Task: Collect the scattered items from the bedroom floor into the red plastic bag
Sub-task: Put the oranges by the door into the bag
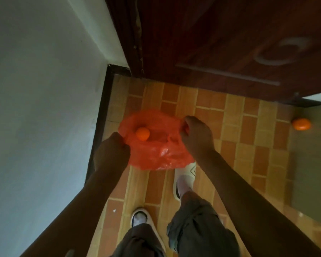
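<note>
- Hands first: your left hand (110, 153) is closed on the left edge of the bag (156, 143), fingers pinching the plastic.
- Your right hand (197, 135) is closed on the bag's right edge, fingers curled into the plastic there.
- Between the two hands the red bag hangs with its mouth pulled wide and facing up at you, above the floor (230, 127).
- One orange ball (142, 133) lies inside the bag, toward its left side, near your left hand.
- A second orange (301, 124) sits on the floor well off to the right, beside a grey-green mat (311, 164) and just below the door's lower corner.
- The dark wooden door (220, 38) stands ahead of you; a pale wall (35, 108) runs down your left side.
- The floor is tiled in orange and tan blocks.
- Your right shoe (184, 178) is forward, its toe under the bag's lower edge; your left shoe (140, 217) is further back.
</note>
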Available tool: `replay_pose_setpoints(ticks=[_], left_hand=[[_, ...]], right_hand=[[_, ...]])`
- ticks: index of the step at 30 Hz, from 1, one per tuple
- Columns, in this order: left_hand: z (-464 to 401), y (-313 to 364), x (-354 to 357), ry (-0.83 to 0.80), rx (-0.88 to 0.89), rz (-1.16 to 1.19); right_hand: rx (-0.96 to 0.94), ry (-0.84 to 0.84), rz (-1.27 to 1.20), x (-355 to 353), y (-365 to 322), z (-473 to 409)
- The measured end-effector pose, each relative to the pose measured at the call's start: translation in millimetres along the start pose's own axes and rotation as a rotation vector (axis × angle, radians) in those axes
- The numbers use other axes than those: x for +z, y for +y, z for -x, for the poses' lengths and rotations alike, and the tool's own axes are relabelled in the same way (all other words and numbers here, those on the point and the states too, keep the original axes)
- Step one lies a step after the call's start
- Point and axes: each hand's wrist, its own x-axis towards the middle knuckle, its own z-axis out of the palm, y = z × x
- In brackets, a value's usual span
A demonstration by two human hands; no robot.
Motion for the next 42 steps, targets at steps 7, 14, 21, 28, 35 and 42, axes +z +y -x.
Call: replay_pose_setpoints(ticks=[7, 14, 21, 28, 35, 42], left_hand=[[94.9, 44.6, -70.3, 0.072, 0.256, 0.072], [170.1, 85.5, -106.0, 0.052, 0.418, 0.046], [211.6, 152.1, -82.5, -0.014, 0.591, -0.041], [239.6, 227.8, -30.6, -0.058, 0.731, -0.16], [271.7, 306.9, 22.1, -0.093, 0.827, -0.25], [296.8, 379.4, 73.1, -0.147, 0.854, -0.288]], right_hand=[[0.108, 0.128, -0.1, -99.5, -32.1, 97.9], [0.271, 0.203, -0.172, -165.5, -32.1, 180.3], [0.393, 0.29, -0.236, -212.5, 12.8, 230.8], [0.527, 0.389, -0.284, -245.3, 73.4, 265.6], [0.646, 0.456, -0.347, -277.2, 142.3, 289.7], [0.693, 0.503, -0.384, -301.2, 207.8, 302.4]])
